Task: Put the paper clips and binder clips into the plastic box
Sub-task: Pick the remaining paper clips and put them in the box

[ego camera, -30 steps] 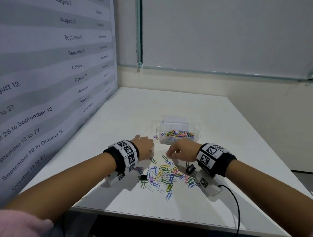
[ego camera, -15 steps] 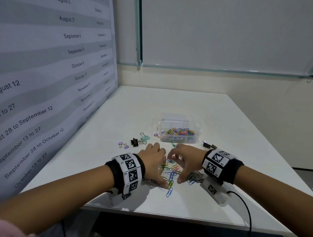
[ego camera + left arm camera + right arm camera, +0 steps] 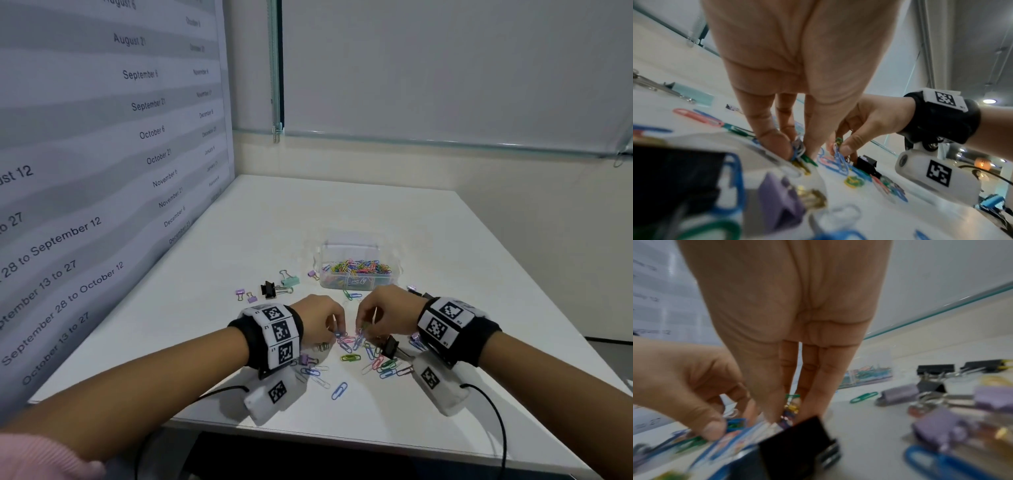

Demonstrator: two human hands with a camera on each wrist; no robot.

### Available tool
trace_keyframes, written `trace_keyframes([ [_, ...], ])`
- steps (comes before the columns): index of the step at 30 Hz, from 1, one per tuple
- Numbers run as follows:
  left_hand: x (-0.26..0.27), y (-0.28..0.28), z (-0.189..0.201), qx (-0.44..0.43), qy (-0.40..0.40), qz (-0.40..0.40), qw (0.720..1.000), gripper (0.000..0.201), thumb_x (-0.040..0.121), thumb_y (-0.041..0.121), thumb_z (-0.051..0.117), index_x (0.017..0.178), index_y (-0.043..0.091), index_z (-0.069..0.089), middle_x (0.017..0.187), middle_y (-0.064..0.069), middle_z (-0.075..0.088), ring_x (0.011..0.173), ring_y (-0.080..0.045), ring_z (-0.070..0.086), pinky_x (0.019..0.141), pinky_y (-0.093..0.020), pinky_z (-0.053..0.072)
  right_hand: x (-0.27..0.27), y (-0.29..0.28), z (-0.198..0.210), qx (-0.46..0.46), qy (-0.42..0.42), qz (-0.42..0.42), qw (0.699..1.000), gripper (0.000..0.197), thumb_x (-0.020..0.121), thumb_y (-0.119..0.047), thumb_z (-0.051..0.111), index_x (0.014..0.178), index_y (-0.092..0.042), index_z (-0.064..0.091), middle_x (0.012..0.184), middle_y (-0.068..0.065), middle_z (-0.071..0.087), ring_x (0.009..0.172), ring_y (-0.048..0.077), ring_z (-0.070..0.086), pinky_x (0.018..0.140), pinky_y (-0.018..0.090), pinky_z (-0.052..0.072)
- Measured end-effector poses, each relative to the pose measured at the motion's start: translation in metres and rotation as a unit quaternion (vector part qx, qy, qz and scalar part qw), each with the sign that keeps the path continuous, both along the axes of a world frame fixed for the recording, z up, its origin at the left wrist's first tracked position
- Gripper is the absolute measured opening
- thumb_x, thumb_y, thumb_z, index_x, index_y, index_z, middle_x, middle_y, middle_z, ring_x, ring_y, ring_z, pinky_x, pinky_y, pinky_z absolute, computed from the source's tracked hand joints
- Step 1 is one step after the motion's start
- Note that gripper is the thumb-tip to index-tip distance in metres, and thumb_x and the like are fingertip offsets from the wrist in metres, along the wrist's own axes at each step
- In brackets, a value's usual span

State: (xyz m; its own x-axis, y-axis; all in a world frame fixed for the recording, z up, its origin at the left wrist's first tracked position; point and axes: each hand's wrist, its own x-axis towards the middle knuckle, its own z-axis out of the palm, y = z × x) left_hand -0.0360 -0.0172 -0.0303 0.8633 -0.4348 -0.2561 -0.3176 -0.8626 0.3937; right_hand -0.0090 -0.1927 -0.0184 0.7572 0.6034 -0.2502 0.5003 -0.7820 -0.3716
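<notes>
A clear plastic box (image 3: 358, 274), holding many coloured paper clips, stands mid-table. In front of it lies a loose pile of paper clips (image 3: 354, 356). My left hand (image 3: 337, 330) and right hand (image 3: 361, 329) hover side by side over the pile. In the left wrist view my left fingers (image 3: 774, 142) pinch a small bunch of clips. My right fingers (image 3: 813, 402) pinch several clips, a blue one (image 3: 839, 155) dangling. A black binder clip (image 3: 390, 346) lies under my right hand. Black (image 3: 268, 289), mint (image 3: 290, 281) and purple (image 3: 240, 293) binder clips lie left of the box.
A wall poster with dates (image 3: 102, 154) runs along the table's left edge. More purple and black binder clips (image 3: 941, 394) lie right of my right hand. Cables trail from both wrist cameras over the table's front edge (image 3: 376, 442).
Both hands came back from near the box to the pile. Half a second ago they cupped the pile with spread fingers; now the fingers have curled and pinch clips.
</notes>
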Motion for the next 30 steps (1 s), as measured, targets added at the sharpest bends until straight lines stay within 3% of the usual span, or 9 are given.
trace_keyframes([
  [3,0.010,0.003,0.003,-0.018,0.017,0.009,1.000,0.023,0.084,0.007,0.063,0.106,0.013,0.068,0.106,-0.005,0.068,0.085,-0.012,0.056,0.065,-0.018,0.040,0.012,-0.008,0.002,0.032,-0.003,-0.047,0.998,0.015,0.081,-0.009,0.065,0.092,-0.014,0.073,0.076,-0.005,0.067,0.046,-0.011,0.056,0.057,0.004,0.047],
  [7,0.028,0.004,0.005,-0.086,0.043,0.058,0.994,0.022,0.087,0.002,0.056,0.103,0.013,0.066,0.091,-0.002,0.061,0.064,-0.007,0.056,0.051,-0.008,0.044,0.031,-0.017,0.008,0.093,-0.032,-0.115,0.988,0.015,0.081,-0.008,0.066,0.090,-0.018,0.073,0.071,-0.003,0.070,0.046,-0.006,0.059,0.064,0.014,0.054],
  [12,0.055,-0.001,0.025,-0.230,0.022,0.124,0.965,0.019,0.085,-0.004,0.060,0.100,0.006,0.065,0.069,-0.002,0.061,0.053,-0.007,0.057,0.064,-0.024,0.054,0.056,-0.019,0.023,0.166,-0.097,-0.180,0.965,0.017,0.079,-0.005,0.066,0.088,-0.016,0.075,0.073,0.002,0.071,0.046,-0.010,0.058,0.075,0.023,0.055],
  [15,0.073,-0.009,0.037,-0.284,-0.023,0.172,0.943,0.020,0.084,-0.002,0.061,0.102,0.006,0.066,0.073,-0.006,0.062,0.059,-0.015,0.059,0.054,-0.016,0.051,0.066,-0.017,0.027,0.209,-0.107,-0.228,0.945,0.019,0.083,-0.004,0.062,0.091,-0.015,0.074,0.082,0.008,0.073,0.062,0.007,0.068,0.080,0.030,0.056],
  [18,0.091,-0.016,0.035,-0.315,-0.041,0.201,0.927,0.017,0.084,0.001,0.062,0.095,0.013,0.068,0.075,-0.006,0.063,0.072,-0.023,0.062,0.081,-0.035,0.058,0.070,-0.012,0.026,0.213,-0.112,-0.246,0.939,0.027,0.086,-0.002,0.052,0.099,-0.013,0.073,0.098,0.009,0.073,0.087,0.020,0.067,0.090,0.032,0.053],
  [20,0.099,-0.019,0.032,-0.324,-0.041,0.226,0.918,0.019,0.086,0.002,0.059,0.102,0.009,0.067,0.082,-0.009,0.063,0.069,-0.020,0.059,0.084,-0.033,0.055,0.067,-0.009,0.024,0.190,-0.121,-0.234,0.946,0.028,0.088,-0.003,0.050,0.100,-0.014,0.073,0.103,0.005,0.072,0.097,0.019,0.065,0.089,0.025,0.048],
  [24,0.100,-0.020,0.031,-0.334,-0.032,0.223,0.915,0.032,0.091,0.004,0.051,0.122,0.005,0.059,0.098,-0.011,0.059,0.067,-0.009,0.051,0.064,-0.018,0.043,0.054,-0.005,0.022,0.161,-0.128,-0.187,0.961,0.024,0.084,-0.004,0.053,0.088,-0.015,0.074,0.095,0.004,0.074,0.081,0.014,0.061,0.077,0.021,0.045],
  [27,0.091,-0.013,0.032,-0.347,-0.026,0.199,0.916,0.034,0.092,-0.001,0.048,0.125,0.002,0.056,0.122,-0.019,0.060,0.103,-0.021,0.059,0.085,-0.020,0.045,0.044,-0.001,0.020,0.104,-0.107,-0.130,0.980,0.020,0.083,-0.008,0.057,0.089,-0.014,0.075,0.097,0.002,0.073,0.079,0.009,0.058,0.079,0.019,0.045],
  [30,0.077,-0.002,0.034,-0.339,-0.023,0.168,0.925,0.032,0.092,-0.004,0.047,0.121,0.001,0.058,0.119,-0.016,0.063,0.100,-0.016,0.055,0.072,-0.007,0.044,0.034,0.006,0.016,-0.006,-0.075,-0.062,0.995,0.027,0.086,-0.011,0.053,0.107,-0.012,0.070,0.112,0.004,0.069,0.096,0.018,0.062,0.088,0.025,0.046],
])
